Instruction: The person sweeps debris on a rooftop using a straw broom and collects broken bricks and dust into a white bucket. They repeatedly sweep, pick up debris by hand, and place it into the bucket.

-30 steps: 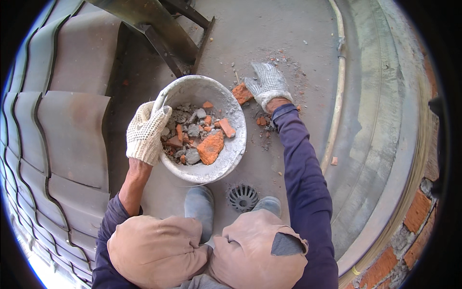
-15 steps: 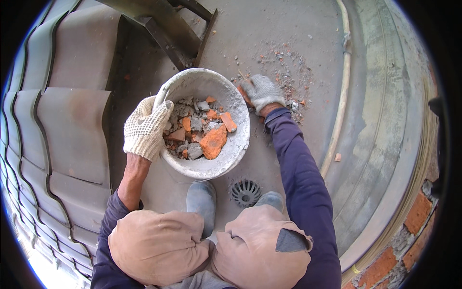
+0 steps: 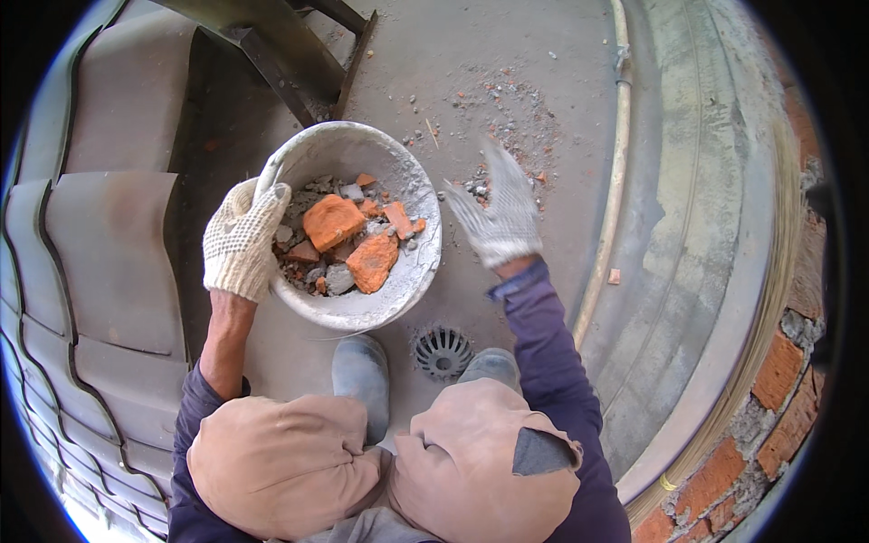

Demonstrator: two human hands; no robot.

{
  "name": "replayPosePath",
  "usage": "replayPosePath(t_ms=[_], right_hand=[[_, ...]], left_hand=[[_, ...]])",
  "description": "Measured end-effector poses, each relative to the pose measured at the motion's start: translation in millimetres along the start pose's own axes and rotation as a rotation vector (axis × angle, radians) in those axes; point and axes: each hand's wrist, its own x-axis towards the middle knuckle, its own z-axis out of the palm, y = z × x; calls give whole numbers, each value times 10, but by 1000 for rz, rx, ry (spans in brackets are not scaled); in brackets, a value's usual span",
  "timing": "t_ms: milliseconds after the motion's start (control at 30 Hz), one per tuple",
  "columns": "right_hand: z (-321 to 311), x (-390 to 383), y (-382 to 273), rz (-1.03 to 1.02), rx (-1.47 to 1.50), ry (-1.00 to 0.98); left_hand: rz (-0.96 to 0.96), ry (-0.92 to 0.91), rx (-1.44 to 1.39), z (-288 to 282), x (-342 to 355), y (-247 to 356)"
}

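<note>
A whitish, mortar-crusted bucket (image 3: 412, 262) leans on the floor in front of my boots, its mouth toward me. Inside lie orange brick pieces (image 3: 372, 262) and grey mortar rubble (image 3: 339, 280). My left hand (image 3: 243, 237), in a dotted cream knit glove, grips the bucket's left rim, thumb over the edge. To the right of the bucket, my gloved right hand (image 3: 502, 213) is raised off the floor, fingers stretched and slightly blurred, thumb apart, holding nothing. Just beyond it lie scattered rubble crumbs (image 3: 511, 109).
Stacked grey roof tiles (image 3: 113, 262) stand along the left. A metal frame leg (image 3: 299, 54) rises at the far left. A pale pipe (image 3: 619, 136) runs along the floor at right, before a brick wall (image 3: 777, 371). A domed drain grate (image 3: 443, 352) sits between my boots (image 3: 360, 376).
My right hand has let go of an orange brick piece, which now lies in the bucket on the other rubble. That hand is now open. My left hand keeps its grip on the rim.
</note>
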Motion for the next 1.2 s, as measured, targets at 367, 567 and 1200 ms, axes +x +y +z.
replayPosePath(t_ms=[367, 567, 1200], right_hand=[[51, -614, 338, 627, -570, -472], [328, 290, 674, 447, -566, -330], [135, 855, 199, 118, -126, -502]], left_hand=[[-44, 26, -85, 26, 20, -31], [2, 22, -120, 64, 54, -13], [17, -18, -93, 41, -20, 67]])
